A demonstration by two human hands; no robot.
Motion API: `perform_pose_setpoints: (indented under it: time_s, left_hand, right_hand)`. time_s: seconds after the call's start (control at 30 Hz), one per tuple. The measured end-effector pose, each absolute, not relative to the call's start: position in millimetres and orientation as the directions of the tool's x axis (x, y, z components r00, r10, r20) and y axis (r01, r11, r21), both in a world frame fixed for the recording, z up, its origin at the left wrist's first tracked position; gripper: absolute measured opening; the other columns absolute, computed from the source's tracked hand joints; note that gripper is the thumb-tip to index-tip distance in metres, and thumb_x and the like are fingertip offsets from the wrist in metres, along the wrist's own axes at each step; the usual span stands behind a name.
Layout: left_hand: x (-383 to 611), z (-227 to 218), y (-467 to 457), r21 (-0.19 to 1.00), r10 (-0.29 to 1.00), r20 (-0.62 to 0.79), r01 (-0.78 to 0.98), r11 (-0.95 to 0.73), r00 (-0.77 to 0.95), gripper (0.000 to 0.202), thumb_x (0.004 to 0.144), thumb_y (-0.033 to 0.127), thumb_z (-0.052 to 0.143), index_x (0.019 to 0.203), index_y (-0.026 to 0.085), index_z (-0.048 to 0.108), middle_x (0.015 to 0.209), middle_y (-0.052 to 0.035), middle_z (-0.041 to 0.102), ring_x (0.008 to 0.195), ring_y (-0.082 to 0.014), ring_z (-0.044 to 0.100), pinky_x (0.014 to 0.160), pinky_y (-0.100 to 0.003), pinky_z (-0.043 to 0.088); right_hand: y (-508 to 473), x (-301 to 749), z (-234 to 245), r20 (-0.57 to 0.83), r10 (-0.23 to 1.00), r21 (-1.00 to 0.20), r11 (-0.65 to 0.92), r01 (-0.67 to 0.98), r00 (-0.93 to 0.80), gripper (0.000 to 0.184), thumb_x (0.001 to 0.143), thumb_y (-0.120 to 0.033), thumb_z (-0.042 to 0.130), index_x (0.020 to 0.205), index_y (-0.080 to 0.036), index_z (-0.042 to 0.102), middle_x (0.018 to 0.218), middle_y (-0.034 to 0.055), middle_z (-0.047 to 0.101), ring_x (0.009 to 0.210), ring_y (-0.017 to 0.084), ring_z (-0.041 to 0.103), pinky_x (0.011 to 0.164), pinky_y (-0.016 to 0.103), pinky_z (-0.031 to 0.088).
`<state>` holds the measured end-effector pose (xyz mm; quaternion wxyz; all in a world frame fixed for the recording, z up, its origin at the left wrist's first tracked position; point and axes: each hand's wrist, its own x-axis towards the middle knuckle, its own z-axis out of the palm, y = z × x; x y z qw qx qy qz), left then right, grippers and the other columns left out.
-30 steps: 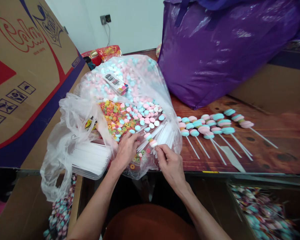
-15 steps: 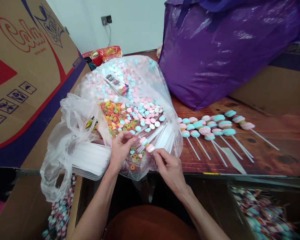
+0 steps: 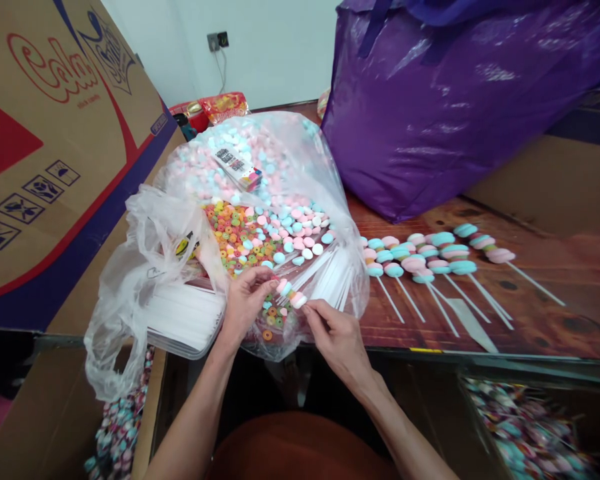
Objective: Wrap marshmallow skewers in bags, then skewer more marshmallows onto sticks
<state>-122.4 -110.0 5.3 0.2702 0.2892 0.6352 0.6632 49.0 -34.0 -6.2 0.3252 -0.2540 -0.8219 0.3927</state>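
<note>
A short candy skewer [image 3: 290, 294] with pink, blue and white marshmallow pieces is held between both hands, just above the near edge of a big clear plastic bag [image 3: 260, 220]. My left hand [image 3: 246, 303] pinches its far end. My right hand [image 3: 336, 337] pinches the stick end nearest me. The bag holds pink and blue marshmallow discs [image 3: 290, 230], colourful candy rings [image 3: 235, 237] and a bundle of white sticks [image 3: 330, 270].
Several finished marshmallow skewers [image 3: 430, 257] lie in a row on the wooden table [image 3: 555, 313]. A large purple bag [image 3: 455, 100] stands behind them, a cardboard box [image 3: 45, 153] at left. A flat pack of white sticks [image 3: 183, 320] lies by my left wrist. Boxes of wrapped sweets [image 3: 530, 427] sit below.
My left hand has come up off the loose candy in the bag and now pinches the far end of the skewer. My right hand and the skewer shifted slightly left, towards me.
</note>
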Motion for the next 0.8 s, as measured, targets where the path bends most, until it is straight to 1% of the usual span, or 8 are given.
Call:
perform_pose_setpoints:
  time_s: [0.1,0.2,0.37,0.47,0.57,0.6,0.73,0.8]
  left_hand:
    - [-119.9,7.7,-111.6,0.999,0.710,0.038,0.026,-0.028,-0.703,0.016,0.077,0.029,0.075,0.087,0.017,0.073,0.083,-0.0021,0.071,0.078,-0.0142,0.064,0.073,-0.025,0.051]
    - [-117.9,7.5,-111.7,1.000,0.693,0.011,-0.012,-0.028,-0.721,0.018,0.079,0.033,0.074,0.086,0.017,0.073,0.079,-0.0009,0.071,0.074,-0.0132,0.063,0.071,-0.024,0.050]
    - [-114.9,4.8,-107.7,0.973,0.727,-0.105,-0.220,-0.065,-0.678,0.027,0.075,0.039,0.079,0.083,0.016,0.067,0.076,-0.0004,0.071,0.070,-0.0108,0.062,0.068,-0.022,0.048]
    - [-111.7,5.7,-106.5,0.927,0.718,-0.190,-0.363,-0.092,-0.670,0.041,0.067,0.038,0.086,0.091,0.018,0.059,0.077,0.0000,0.073,0.073,-0.0118,0.066,0.071,-0.022,0.050]
    - [-106.8,8.6,-106.7,0.897,0.724,-0.236,-0.433,-0.095,-0.648,0.051,0.064,0.037,0.089,0.095,0.019,0.054,0.076,0.0020,0.071,0.075,-0.0114,0.067,0.074,-0.023,0.050]
    - [-104.9,9.7,-106.8,0.897,0.731,-0.238,-0.434,-0.088,-0.639,0.050,0.064,0.037,0.089,0.095,0.018,0.054,0.074,0.0030,0.069,0.074,-0.0103,0.066,0.072,-0.021,0.050]
    - [-97.2,12.5,-106.6,0.899,0.767,-0.260,-0.437,-0.030,-0.587,0.050,0.065,0.043,0.087,0.093,0.019,0.052,0.073,0.0054,0.063,0.063,-0.0087,0.059,0.054,-0.018,0.046]
    - [-94.2,12.6,-106.5,0.904,0.770,-0.270,-0.427,-0.004,-0.579,0.052,0.066,0.046,0.086,0.092,0.019,0.051,0.072,0.0059,0.062,0.060,-0.0084,0.057,0.051,-0.018,0.045]
  right_hand:
    - [-34.2,48.1,-6.7,0.344,0.668,-0.795,0.582,0.174,-0.660,0.022,0.097,-0.022,0.050,0.083,-0.015,0.067,0.061,-0.0023,0.058,0.052,0.010,0.053,0.052,0.020,0.039]
    - [-34.0,47.8,-7.4,0.356,0.659,-0.789,0.592,0.165,-0.663,0.022,0.097,-0.020,0.050,0.083,-0.016,0.066,0.060,-0.0026,0.057,0.051,0.010,0.052,0.052,0.020,0.039]
    - [-33.3,48.4,-8.3,0.409,0.616,-0.774,0.625,0.101,-0.673,0.019,0.098,-0.019,0.050,0.086,-0.017,0.065,0.065,-0.0016,0.061,0.054,0.010,0.055,0.055,0.020,0.041]
    - [-33.4,48.6,-8.6,0.426,0.604,-0.762,0.641,0.093,-0.673,0.020,0.098,-0.017,0.050,0.086,-0.017,0.064,0.065,-0.0019,0.060,0.053,0.010,0.055,0.054,0.020,0.040]
    - [-34.5,48.4,-9.3,0.435,0.607,-0.757,0.647,0.095,-0.665,0.019,0.098,-0.016,0.049,0.086,-0.016,0.064,0.063,-0.0026,0.058,0.052,0.010,0.054,0.054,0.020,0.040]
    - [-35.1,48.3,-9.7,0.439,0.604,-0.753,0.651,0.094,-0.665,0.019,0.098,-0.015,0.049,0.085,-0.016,0.063,0.063,-0.0028,0.057,0.052,0.010,0.053,0.054,0.020,0.039]
    - [-36.8,47.9,-10.7,0.466,0.594,-0.730,0.677,0.095,-0.656,0.019,0.098,-0.014,0.049,0.084,-0.017,0.062,0.062,-0.0033,0.055,0.052,0.010,0.052,0.054,0.020,0.039]
    - [-36.8,47.5,-10.7,0.478,0.605,-0.727,0.679,0.100,-0.637,0.019,0.098,-0.014,0.049,0.085,-0.017,0.061,0.062,-0.0036,0.055,0.051,0.009,0.051,0.053,0.020,0.038]
